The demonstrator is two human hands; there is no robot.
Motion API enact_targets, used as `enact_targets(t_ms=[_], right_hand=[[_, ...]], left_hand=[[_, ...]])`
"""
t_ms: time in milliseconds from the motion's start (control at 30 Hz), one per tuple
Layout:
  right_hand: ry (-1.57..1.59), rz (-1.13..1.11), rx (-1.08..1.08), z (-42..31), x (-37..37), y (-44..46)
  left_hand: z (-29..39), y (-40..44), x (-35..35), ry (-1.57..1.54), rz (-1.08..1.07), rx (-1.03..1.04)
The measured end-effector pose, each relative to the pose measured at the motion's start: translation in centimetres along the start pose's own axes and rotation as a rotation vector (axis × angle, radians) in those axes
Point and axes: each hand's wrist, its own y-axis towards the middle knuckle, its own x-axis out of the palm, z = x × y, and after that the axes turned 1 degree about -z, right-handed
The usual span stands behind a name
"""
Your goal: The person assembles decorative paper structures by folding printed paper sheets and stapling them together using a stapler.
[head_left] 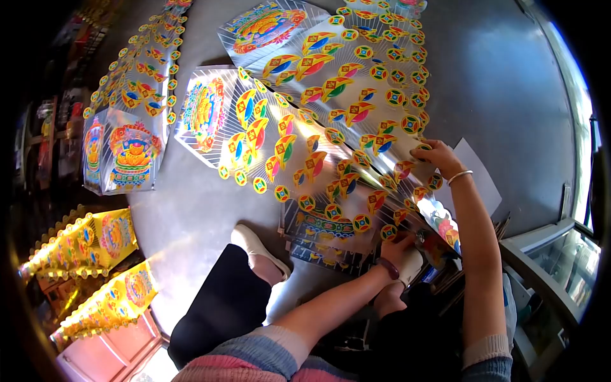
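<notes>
A long silver foil piece [273, 137] with colourful coin and ingot patterns lies slanting across the middle of the view. My right hand [436, 156] pinches the edge of the patterned foil near its narrow end. My left hand [399, 249] is lower, at the underside of the same end, its fingers partly hidden by the foil. A second silver piece [347, 70] spreads out behind the first. Beneath the near edge lies a stack of printed silver sheets [318, 229]. A white sheet [476, 175] shows beside my right wrist.
Another silver cone-shaped piece [133, 149] stands at the left. Two gold patterned pieces [114, 232] are at the lower left, above a pink box [114, 347]. A glass-topped case [560, 254] is at the right. My shoe [258, 251] rests on the grey floor [184, 210].
</notes>
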Motion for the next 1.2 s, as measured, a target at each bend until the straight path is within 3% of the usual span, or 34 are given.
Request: enact_targets(t_ms=[100,200,267,333,400,433,500,633,767,867,1000,1100,1200], right_hand=[[-0.089,0.039,-0.118,-1.2,0.6,-1.5],[-0.048,0.035,-0.478,-4.3,1.0,-3.8],[-0.346,0.198,-0.845,-8.9,0.5,-7.3],[-0.588,0.351,-0.839,-13.5,-0.2,-12.0],[-0.575,0.314,-1.123,-16.6,-1.7,-15.0],[-0.728,0.377,-1.265,-18.0,-2.4,-16.7],[-1.089,0.672,-1.449,-20.2,-2.3,-20.6],[-1.662,0.924,-1.459,-21.0,-1.0,-24.0],[-1.463,0.795,-1.355,-15.0,0.4,-19.8],[-1.332,0.663,-1.398,-8.2,-1.2,-14.4],[-1.357,0.532,-1.254,0.9,-1.5,-10.5],[-1.407,0.491,-1.117,6.0,0.5,-10.1],[-1.220,0.564,-0.938,7.9,2.9,-12.5]], left_hand=[[-0.5,0.3,-0.2,-0.168,-0.096,-0.053],[0.8,0.0,0.8,-0.088,-0.222,-0.062],[3.0,-1.8,4.5,-0.180,-0.267,-0.148],[4.0,-2.5,6.7,-0.235,-0.371,-0.207],[5.3,-2.9,7.7,-0.217,-0.428,-0.191],[5.8,-3.2,8.2,-0.213,-0.458,-0.189],[6.3,-2.7,8.3,-0.228,-0.458,-0.158],[7.9,-2.5,8.4,-0.224,-0.470,-0.040],[9.1,-2.1,8.8,-0.203,-0.511,0.101],[9.5,-0.4,8.8,-0.221,-0.554,0.198],[9.0,3.0,7.0,-0.389,-0.504,0.073],[8.7,3.8,6.7,-0.353,-0.283,-0.012],[6.4,6.2,3.6,-0.248,-0.163,-0.079]])
